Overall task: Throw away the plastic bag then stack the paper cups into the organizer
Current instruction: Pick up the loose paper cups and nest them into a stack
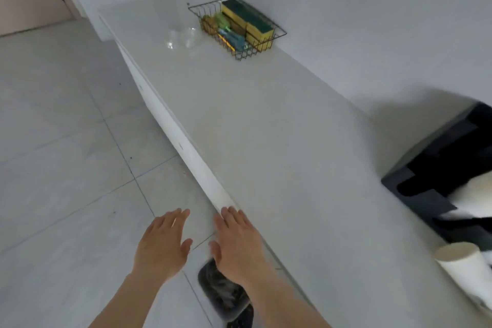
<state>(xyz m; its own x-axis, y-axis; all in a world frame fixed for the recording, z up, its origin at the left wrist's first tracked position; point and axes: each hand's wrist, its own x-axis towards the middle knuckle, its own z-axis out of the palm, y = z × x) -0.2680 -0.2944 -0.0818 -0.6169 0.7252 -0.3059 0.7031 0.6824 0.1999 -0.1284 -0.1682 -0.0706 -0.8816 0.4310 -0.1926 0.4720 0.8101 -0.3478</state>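
Note:
My left hand [163, 241] and my right hand [238, 243] are both flat, palms down, fingers apart and holding nothing, near the front edge of the white counter [266, 128]. Below my right wrist a dark trash bin [223, 298] stands on the floor, with something crumpled and shiny inside. A stack of white paper cups [460, 263] lies on its side at the counter's right edge, partly cut off by the frame. A black organizer [439, 176] with compartments sits at the right against the wall, with something white in it.
A black wire basket [239, 26] with yellow-green sponges and scrubbers stands at the far end of the counter by the wall. Clear plastic cups [181, 37] sit to its left. Light grey floor tiles [66, 154] fill the left side.

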